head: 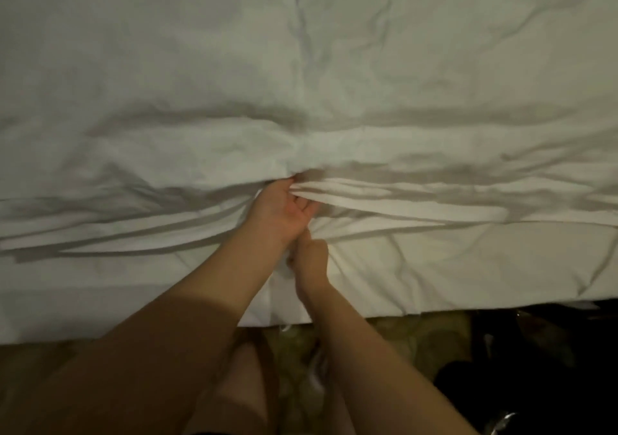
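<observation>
Dim, warm indoor light. Sheet (334,67) brightest along the front edge of the bed (100,311); folds throw long soft shadows. Floor (384,341) nearly black toward the right. Whole frame soft, slightly blurred; wide-angle bowing at borders.

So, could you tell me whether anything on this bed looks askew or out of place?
The white sheet is bunched into long ridges along the near edge, spreading from where the left hand and right hand grip it. No tear or spill shows.
</observation>
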The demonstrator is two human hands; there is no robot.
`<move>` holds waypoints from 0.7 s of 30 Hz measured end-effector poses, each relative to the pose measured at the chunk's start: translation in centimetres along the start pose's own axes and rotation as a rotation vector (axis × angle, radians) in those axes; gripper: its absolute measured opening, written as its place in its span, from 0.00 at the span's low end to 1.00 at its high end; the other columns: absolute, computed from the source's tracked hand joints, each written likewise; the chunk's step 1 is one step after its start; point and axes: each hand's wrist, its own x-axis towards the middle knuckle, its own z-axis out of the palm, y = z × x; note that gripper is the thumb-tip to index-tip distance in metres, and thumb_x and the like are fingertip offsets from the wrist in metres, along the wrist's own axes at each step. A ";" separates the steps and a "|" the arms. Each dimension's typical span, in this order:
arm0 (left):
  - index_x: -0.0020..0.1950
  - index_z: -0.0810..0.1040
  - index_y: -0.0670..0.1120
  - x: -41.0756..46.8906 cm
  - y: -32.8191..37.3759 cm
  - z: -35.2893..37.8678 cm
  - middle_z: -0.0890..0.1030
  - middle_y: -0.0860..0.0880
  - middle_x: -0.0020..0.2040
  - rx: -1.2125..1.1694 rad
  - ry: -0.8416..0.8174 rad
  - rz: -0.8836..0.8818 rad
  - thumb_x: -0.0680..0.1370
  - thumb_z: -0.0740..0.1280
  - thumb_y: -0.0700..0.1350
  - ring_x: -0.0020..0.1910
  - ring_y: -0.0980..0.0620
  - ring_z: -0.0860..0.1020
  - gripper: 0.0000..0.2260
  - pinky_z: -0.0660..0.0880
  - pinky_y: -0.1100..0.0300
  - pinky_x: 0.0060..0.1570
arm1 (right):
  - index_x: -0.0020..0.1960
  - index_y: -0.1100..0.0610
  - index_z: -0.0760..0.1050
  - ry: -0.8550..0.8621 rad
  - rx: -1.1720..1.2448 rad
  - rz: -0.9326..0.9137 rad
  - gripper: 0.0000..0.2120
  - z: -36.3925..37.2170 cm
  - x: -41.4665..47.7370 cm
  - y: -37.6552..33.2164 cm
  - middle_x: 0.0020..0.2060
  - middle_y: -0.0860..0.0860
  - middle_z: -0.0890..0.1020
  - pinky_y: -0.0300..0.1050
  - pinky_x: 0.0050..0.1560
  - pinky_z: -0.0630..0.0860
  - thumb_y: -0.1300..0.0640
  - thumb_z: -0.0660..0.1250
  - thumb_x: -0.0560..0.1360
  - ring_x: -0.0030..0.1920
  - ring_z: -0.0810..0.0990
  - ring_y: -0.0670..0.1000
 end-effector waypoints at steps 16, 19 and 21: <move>0.65 0.76 0.44 -3.1 8.6 -11.5 0.81 0.44 0.56 -0.248 0.098 0.217 0.77 0.64 0.47 0.56 0.44 0.79 0.18 0.75 0.51 0.58 | 0.58 0.61 0.75 -0.277 0.812 0.332 0.10 9.1 -3.7 -1.2 0.49 0.53 0.80 0.36 0.25 0.75 0.59 0.62 0.80 0.42 0.81 0.51; 0.66 0.75 0.44 -3.0 11.1 -11.4 0.81 0.44 0.54 -0.207 0.064 0.183 0.78 0.61 0.46 0.58 0.45 0.78 0.17 0.75 0.52 0.58 | 0.47 0.57 0.76 -0.343 0.732 0.244 0.08 12.7 -3.3 -2.5 0.36 0.51 0.81 0.37 0.25 0.74 0.56 0.60 0.81 0.30 0.79 0.46; 0.64 0.76 0.43 -3.3 12.3 -10.8 0.80 0.45 0.56 -0.139 0.022 0.163 0.79 0.59 0.45 0.61 0.45 0.76 0.15 0.75 0.51 0.56 | 0.46 0.56 0.77 -0.306 0.627 0.166 0.09 15.7 -3.2 -3.9 0.35 0.54 0.80 0.41 0.31 0.76 0.54 0.60 0.80 0.30 0.78 0.46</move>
